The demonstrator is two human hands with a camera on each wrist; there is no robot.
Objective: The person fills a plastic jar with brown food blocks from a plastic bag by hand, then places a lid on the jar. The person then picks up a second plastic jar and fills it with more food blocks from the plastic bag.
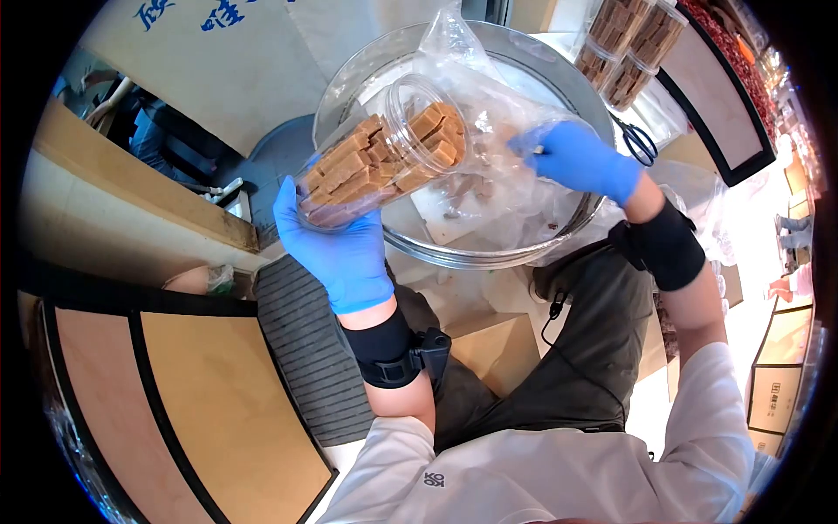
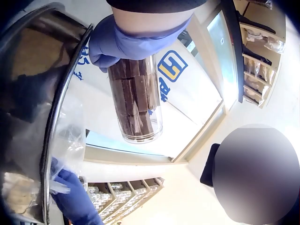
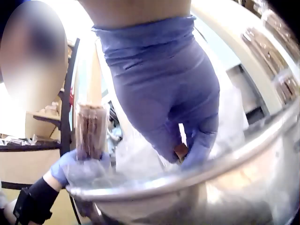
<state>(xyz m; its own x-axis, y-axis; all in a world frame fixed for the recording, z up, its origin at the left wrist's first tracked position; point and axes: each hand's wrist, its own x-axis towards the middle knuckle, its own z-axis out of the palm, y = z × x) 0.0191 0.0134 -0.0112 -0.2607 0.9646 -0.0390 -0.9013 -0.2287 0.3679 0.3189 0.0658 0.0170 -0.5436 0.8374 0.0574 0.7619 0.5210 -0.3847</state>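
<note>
A clear jar [image 1: 371, 162] packed with brown blocks lies tilted in the blue-gloved left hand [image 1: 340, 253], which grips it near its base. Its mouth faces up and to the right in the head view. The left wrist view shows the jar [image 2: 136, 101] below the left hand [image 2: 126, 44]. Over a round metal-rimmed pan [image 1: 493, 260], the gloved right hand [image 1: 580, 162] is beside a crumpled clear plastic bag [image 1: 497, 113]. In the right wrist view the right hand [image 3: 173, 93] pinches a small brown piece [image 3: 181, 150] between its fingertips.
Several filled jars [image 1: 628, 44] stand at the upper right, with black-handled scissors [image 1: 637, 142] below them beside the pan. A cardboard box [image 1: 493, 349] sits between the person's legs. Wooden panels [image 1: 227, 402] stand at the lower left.
</note>
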